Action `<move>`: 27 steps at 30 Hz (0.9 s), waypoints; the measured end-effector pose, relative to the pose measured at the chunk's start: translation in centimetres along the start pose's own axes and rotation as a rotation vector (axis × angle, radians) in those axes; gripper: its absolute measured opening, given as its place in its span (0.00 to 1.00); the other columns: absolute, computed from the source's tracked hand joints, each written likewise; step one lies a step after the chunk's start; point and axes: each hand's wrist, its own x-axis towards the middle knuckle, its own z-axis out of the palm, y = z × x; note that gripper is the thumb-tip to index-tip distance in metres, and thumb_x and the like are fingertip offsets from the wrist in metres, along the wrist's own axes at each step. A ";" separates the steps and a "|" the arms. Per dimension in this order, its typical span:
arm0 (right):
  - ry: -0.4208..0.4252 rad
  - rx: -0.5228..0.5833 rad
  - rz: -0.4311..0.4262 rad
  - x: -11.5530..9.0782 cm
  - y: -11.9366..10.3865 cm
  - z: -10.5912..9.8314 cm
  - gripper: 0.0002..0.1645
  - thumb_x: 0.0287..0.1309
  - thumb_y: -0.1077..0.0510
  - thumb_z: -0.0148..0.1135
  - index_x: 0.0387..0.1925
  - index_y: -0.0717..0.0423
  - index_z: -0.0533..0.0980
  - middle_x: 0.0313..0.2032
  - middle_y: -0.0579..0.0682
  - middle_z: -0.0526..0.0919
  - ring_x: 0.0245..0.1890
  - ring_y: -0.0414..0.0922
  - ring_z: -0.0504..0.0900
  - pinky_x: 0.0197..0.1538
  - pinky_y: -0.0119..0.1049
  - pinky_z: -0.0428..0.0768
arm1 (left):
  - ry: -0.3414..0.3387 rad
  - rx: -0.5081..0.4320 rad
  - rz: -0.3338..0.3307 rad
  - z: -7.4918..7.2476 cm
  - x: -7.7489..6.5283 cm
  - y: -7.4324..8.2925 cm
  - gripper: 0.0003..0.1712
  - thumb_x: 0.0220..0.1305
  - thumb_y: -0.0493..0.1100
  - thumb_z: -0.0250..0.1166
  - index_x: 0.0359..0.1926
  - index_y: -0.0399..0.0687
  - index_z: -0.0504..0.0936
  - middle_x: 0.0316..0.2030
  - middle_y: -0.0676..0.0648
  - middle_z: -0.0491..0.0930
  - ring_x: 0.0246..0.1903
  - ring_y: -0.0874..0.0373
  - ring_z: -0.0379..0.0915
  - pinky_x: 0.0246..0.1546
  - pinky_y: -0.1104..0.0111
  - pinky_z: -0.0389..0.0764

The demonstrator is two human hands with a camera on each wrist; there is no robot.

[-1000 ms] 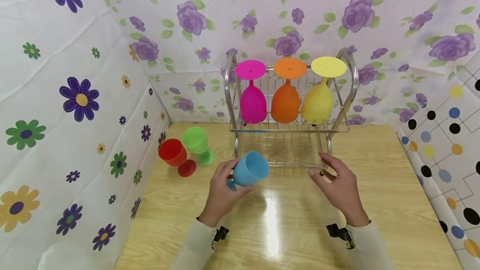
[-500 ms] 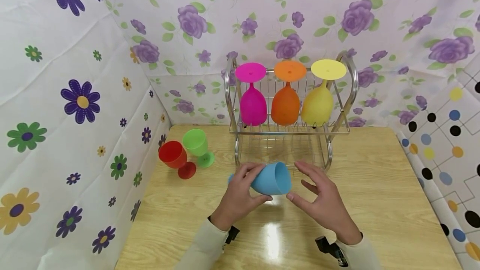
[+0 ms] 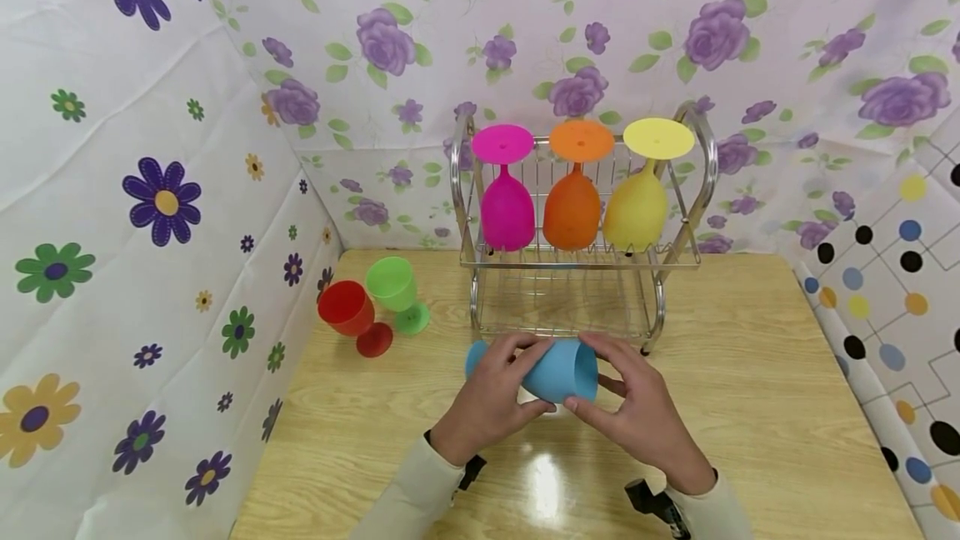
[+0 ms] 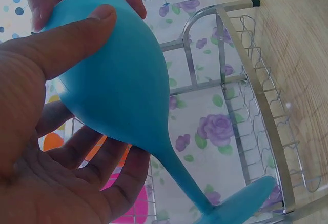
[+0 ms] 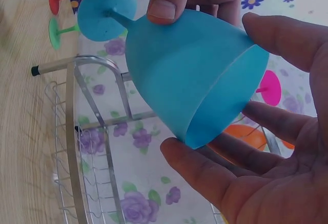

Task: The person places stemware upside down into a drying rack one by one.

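Observation:
A blue plastic goblet lies sideways in the air between both hands, its mouth toward the right. My left hand grips the bowl, thumb on one side and fingers on the other, as the left wrist view shows. The stem and the round foot stick out past that hand. At the other end my right hand holds the rim between thumb and fingertips, and the bowl's hollow inside shows in the right wrist view.
Behind the hands stands a two-tier wire rack. Upside down on its top tier are a magenta goblet, an orange goblet and a yellow goblet. A red goblet and a green goblet stand at the table's left.
The left hand has carried the blue goblet rightward and turned its mouth to the right. From near the rack's right side, the right hand has come leftward and taken the rim.

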 end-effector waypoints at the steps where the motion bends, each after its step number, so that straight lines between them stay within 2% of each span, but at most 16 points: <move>1: 0.006 0.006 0.001 0.0 0.0 0.0 0.46 0.58 0.53 0.81 0.75 0.44 0.70 0.72 0.50 0.72 0.69 0.63 0.77 0.52 0.51 0.90 | 0.002 0.005 0.005 0.0 0.0 0.1 0.52 0.52 0.53 0.85 0.76 0.50 0.72 0.68 0.46 0.73 0.66 0.52 0.72 0.59 0.63 0.85; 3: 0.021 0.016 0.002 -0.1 0.0 0.0 0.45 0.57 0.53 0.82 0.74 0.46 0.71 0.71 0.49 0.73 0.68 0.62 0.78 0.51 0.50 0.91 | 0.011 0.001 0.008 0.0 0.0 0.2 0.53 0.53 0.53 0.85 0.77 0.50 0.71 0.68 0.46 0.72 0.66 0.52 0.72 0.60 0.64 0.85; 6: 0.054 0.028 0.010 -0.2 -0.1 -0.1 0.44 0.56 0.55 0.82 0.73 0.44 0.72 0.69 0.49 0.75 0.66 0.61 0.79 0.50 0.49 0.91 | 0.035 -0.029 0.000 0.0 -0.2 0.3 0.54 0.54 0.53 0.84 0.78 0.49 0.68 0.69 0.45 0.70 0.67 0.51 0.71 0.60 0.62 0.85; 10: 0.107 0.052 0.025 -0.3 0.0 -0.2 0.44 0.55 0.57 0.83 0.71 0.40 0.73 0.67 0.51 0.76 0.65 0.59 0.80 0.50 0.47 0.91 | 0.098 -0.124 -0.036 -0.1 -0.6 0.5 0.54 0.55 0.51 0.84 0.79 0.50 0.67 0.70 0.44 0.69 0.69 0.49 0.70 0.62 0.57 0.85; 16: 0.131 0.116 0.048 -0.4 0.3 -0.2 0.44 0.55 0.61 0.82 0.71 0.47 0.73 0.68 0.55 0.75 0.67 0.58 0.78 0.53 0.45 0.90 | 0.178 -0.257 -0.097 0.2 -1.3 0.5 0.51 0.59 0.54 0.81 0.78 0.54 0.67 0.71 0.46 0.69 0.70 0.49 0.71 0.66 0.52 0.83; 19: 0.136 0.147 0.070 -0.5 0.3 -0.1 0.44 0.56 0.61 0.81 0.72 0.51 0.72 0.68 0.54 0.74 0.67 0.51 0.78 0.54 0.43 0.90 | 0.223 -0.317 -0.135 0.4 -1.6 0.6 0.47 0.62 0.55 0.79 0.78 0.55 0.68 0.71 0.47 0.70 0.69 0.49 0.73 0.64 0.55 0.84; 23: 0.152 0.208 0.089 -0.7 0.4 -0.1 0.44 0.58 0.65 0.79 0.73 0.52 0.70 0.68 0.55 0.74 0.66 0.39 0.78 0.54 0.38 0.89 | 0.295 -0.415 -0.156 0.7 -2.1 0.7 0.44 0.67 0.54 0.76 0.78 0.52 0.68 0.71 0.46 0.71 0.67 0.49 0.75 0.62 0.58 0.85; 27: 0.165 0.274 0.069 -0.7 0.2 -0.1 0.44 0.60 0.71 0.75 0.74 0.55 0.68 0.67 0.56 0.74 0.66 0.36 0.78 0.54 0.35 0.88 | 0.354 -0.575 -0.166 1.0 -2.6 0.6 0.40 0.69 0.44 0.74 0.77 0.50 0.68 0.70 0.44 0.73 0.67 0.46 0.75 0.62 0.57 0.86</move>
